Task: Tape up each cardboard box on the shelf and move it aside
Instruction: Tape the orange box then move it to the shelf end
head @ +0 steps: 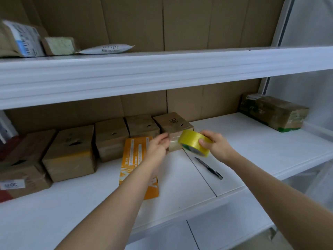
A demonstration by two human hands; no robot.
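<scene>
Head view: the tape roll (195,143) is gripped by the right hand (215,144), its fingers (202,142) curled over the yellow rim and the thumb hidden behind the roll. A strip of clear tape is pinched by the left hand (159,145) just left of the roll, with the fingertips (166,141) bent together against the front face of the box (173,123) marked with dark print. That box is touched by the tape and stands directly behind both hands, at the right end of a row. Four more brown boxes (110,136) are lined up to the left of the fingers, side by side along the back of the shelf (252,141). An orange carton (134,156) is laid flat under the left wrist, in front of the row. A dark pen (209,168) is seen on the shelf just below the right hand. A taped box (273,110) wrapped in greenish film is set well apart to the right, at the far corner. Parcels (106,48) are kept on the upper shelf, above and left of the hands.
</scene>
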